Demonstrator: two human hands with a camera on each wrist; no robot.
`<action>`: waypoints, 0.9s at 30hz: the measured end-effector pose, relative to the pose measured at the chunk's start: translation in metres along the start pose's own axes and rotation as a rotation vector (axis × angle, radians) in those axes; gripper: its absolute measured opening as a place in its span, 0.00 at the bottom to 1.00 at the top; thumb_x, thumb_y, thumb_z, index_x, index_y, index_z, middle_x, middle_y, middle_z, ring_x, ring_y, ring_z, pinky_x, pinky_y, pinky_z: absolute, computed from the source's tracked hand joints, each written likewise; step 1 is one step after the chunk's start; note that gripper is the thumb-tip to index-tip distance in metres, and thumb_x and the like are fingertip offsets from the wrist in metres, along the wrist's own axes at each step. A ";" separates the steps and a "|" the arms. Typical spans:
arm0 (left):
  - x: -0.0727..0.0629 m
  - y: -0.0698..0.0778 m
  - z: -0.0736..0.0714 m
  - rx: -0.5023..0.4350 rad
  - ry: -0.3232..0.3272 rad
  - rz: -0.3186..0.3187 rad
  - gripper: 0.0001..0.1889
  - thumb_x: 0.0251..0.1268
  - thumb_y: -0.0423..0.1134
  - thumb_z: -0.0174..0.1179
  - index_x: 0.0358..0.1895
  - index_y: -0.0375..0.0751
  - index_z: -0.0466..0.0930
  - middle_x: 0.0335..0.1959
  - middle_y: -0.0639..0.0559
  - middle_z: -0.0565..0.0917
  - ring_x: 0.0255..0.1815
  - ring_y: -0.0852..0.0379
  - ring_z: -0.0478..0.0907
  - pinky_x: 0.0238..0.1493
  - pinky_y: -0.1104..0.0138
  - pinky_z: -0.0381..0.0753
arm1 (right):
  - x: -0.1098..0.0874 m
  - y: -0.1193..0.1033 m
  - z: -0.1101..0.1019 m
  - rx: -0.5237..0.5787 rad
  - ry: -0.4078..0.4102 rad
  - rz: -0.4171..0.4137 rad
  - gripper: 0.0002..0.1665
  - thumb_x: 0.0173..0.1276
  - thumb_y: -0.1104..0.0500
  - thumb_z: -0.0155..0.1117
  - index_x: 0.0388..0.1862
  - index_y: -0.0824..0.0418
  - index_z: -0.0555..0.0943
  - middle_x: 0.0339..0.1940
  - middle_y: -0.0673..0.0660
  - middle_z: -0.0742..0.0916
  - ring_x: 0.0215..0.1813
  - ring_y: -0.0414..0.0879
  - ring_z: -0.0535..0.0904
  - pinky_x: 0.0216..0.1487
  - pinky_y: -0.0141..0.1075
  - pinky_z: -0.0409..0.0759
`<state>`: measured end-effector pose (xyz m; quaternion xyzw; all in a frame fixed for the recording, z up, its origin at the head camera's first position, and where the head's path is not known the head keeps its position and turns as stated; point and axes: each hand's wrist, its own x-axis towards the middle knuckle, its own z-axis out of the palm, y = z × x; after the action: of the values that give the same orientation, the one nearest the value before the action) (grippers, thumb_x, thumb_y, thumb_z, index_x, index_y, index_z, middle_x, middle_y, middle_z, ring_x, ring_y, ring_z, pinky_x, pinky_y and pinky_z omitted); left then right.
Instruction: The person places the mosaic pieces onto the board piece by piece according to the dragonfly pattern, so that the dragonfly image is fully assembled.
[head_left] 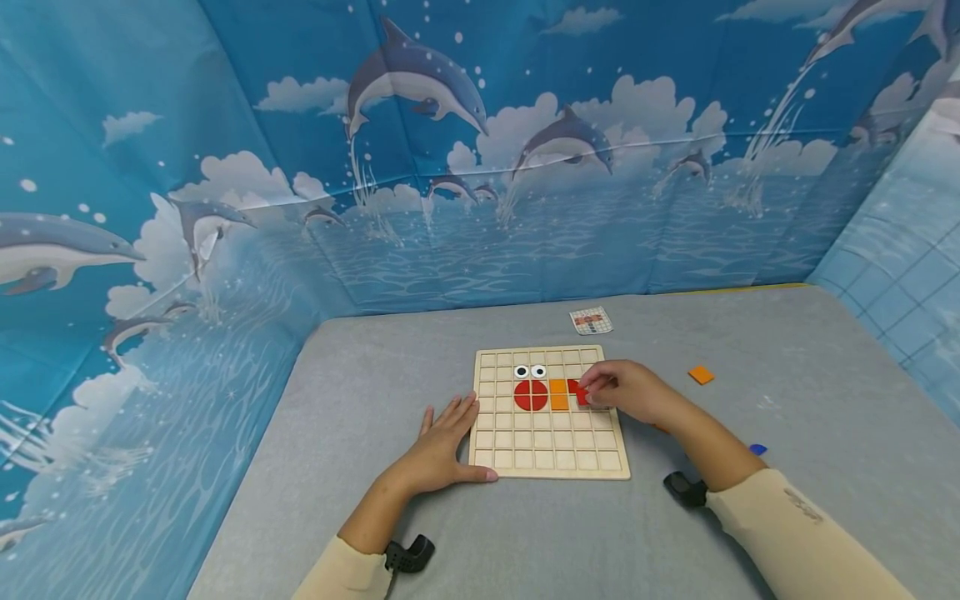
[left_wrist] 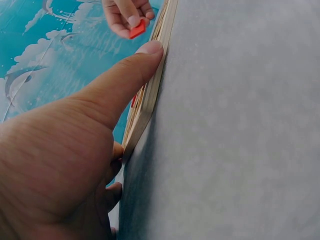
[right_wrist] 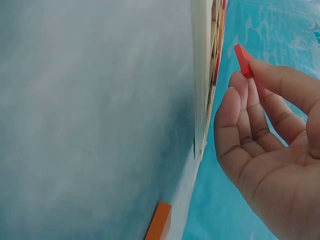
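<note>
A square wooden grid board (head_left: 525, 460) lies on the grey table. Two round eye pieces (head_left: 530, 372), a red circle of several pieces (head_left: 531, 396) and orange tiles (head_left: 558, 395) sit in its cells. My left hand (head_left: 438, 446) rests at the near left corner, spread fingers along the left side and thumb (left_wrist: 132, 70) against the front edge. Over the board's right part, my right hand (head_left: 626, 390) pinches a small red tile (right_wrist: 243, 60) between thumb and fingertips. Another red piece (head_left: 573, 386) shows beside it on the board, partly hidden by the fingers.
Behind the board lies a small pattern card (head_left: 591, 321). An orange tile (head_left: 701, 375) and a blue piece (head_left: 757, 449) lie to the right on the table. Another orange piece (right_wrist: 159, 220) is near the board. A dolphin-print curtain (head_left: 480, 242) stands behind the table.
</note>
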<state>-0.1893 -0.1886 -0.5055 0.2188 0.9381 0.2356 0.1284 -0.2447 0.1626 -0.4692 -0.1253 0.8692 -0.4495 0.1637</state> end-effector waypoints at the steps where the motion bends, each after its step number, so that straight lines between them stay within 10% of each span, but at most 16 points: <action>1: 0.000 0.000 0.000 0.001 0.000 0.000 0.63 0.51 0.71 0.69 0.83 0.48 0.44 0.85 0.57 0.43 0.86 0.50 0.37 0.80 0.38 0.29 | 0.001 0.000 0.001 0.004 -0.002 0.001 0.11 0.71 0.62 0.65 0.50 0.63 0.84 0.41 0.57 0.85 0.42 0.48 0.79 0.45 0.39 0.82; 27: 0.000 0.001 -0.001 0.009 0.003 0.002 0.62 0.52 0.70 0.70 0.83 0.46 0.45 0.85 0.55 0.44 0.86 0.50 0.37 0.80 0.38 0.29 | 0.010 -0.004 0.013 -0.129 -0.019 -0.020 0.07 0.69 0.64 0.65 0.45 0.62 0.84 0.35 0.54 0.85 0.37 0.45 0.77 0.42 0.37 0.77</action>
<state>-0.1893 -0.1879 -0.5042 0.2199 0.9392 0.2317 0.1260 -0.2489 0.1471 -0.4749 -0.1486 0.8934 -0.3930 0.1592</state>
